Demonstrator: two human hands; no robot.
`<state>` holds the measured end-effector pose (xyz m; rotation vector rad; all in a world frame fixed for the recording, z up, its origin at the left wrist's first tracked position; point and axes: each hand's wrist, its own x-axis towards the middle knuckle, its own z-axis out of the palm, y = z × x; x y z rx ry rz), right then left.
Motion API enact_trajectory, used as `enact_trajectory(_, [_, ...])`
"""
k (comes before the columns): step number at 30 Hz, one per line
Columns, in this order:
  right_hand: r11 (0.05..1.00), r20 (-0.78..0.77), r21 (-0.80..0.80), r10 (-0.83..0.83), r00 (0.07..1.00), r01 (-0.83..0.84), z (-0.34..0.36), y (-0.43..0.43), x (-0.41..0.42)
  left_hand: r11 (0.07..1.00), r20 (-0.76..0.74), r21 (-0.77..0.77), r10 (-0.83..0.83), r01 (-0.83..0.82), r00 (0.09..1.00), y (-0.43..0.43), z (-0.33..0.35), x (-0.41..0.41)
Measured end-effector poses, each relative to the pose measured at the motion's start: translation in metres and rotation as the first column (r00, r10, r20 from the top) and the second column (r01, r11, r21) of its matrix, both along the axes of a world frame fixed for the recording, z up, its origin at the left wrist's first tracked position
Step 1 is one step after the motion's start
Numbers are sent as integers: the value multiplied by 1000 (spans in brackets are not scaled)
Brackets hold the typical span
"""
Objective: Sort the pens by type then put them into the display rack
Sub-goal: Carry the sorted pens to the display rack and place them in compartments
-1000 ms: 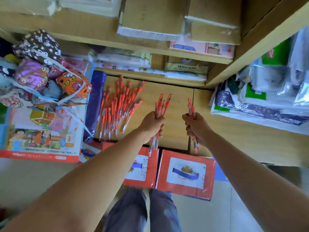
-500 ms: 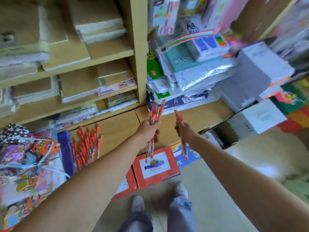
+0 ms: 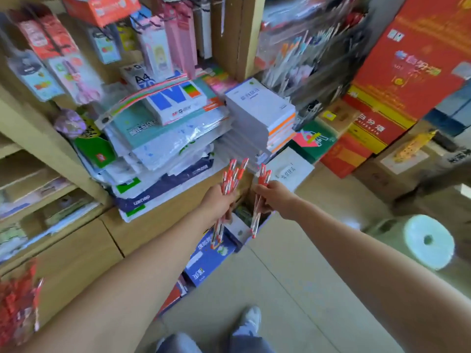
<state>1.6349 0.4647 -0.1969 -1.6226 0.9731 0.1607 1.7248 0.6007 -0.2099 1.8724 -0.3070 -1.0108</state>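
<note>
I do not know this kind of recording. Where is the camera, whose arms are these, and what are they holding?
There is no machine here. A person wears a wide-angle camera on the head, so you look forward and down along their own two arms into a stationery shop. The left hand grips a bundle of red-capped pens. The right hand grips a smaller bundle of the same kind. A pile of red pens, blurred, lies on the wooden counter at the lower left. Ahead are stacked paper packs. At the bottom, the person's shoe stands on the floor.
</note>
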Motion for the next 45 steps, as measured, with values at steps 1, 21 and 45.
enact_trajectory(1, [1000, 6, 2, -17, 1000, 17, 2, -21, -6, 1000, -1, -8, -7, 7, 1000, -21, 1, -3])
enact_trajectory(21, [933, 185, 15, -357, 916, 361, 2, -392, 80, 986, 65, -26, -160, 162, 985, -403, -4, 118])
enact_trajectory(45, [990, 52, -140, -21, 998, 28, -63, -779, 267, 968, 32, 54, 245, -247, 969, -718, -40, 218])
